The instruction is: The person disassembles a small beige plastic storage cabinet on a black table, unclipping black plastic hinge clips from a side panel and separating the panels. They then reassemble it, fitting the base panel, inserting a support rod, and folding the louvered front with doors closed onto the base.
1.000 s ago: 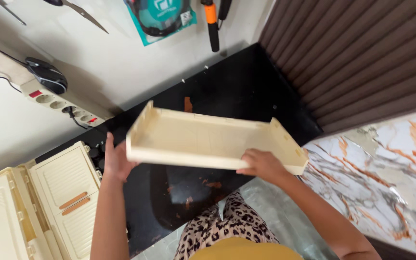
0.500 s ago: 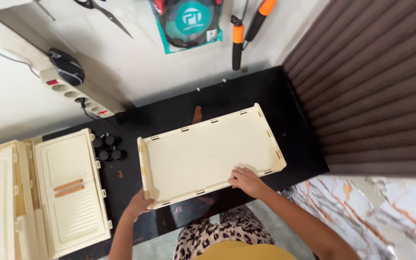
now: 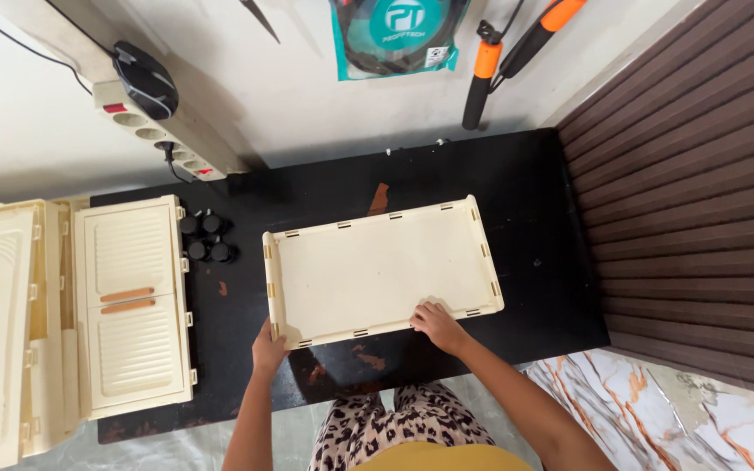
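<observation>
On the black mat (image 3: pixel 534 218) lies the cream panel (image 3: pixel 377 270), left hand (image 3: pixel 268 349) curled around its corner, right hand (image 3: pixel 436 324) spread along its edge; uneven pressure could tip it toward the black caps (image 3: pixel 204 237)

A single package showed: a flat teal retail pack (image 3: pixel 397 39) hung on the white wall at the top of the view, above the black mat (image 3: pixel 517 183). It was roughly rectangular, cut off by the upper frame edge, with a coiled black cable visible inside, a round white emblem in the middle and a small white label patch at its lower right corner.
</observation>
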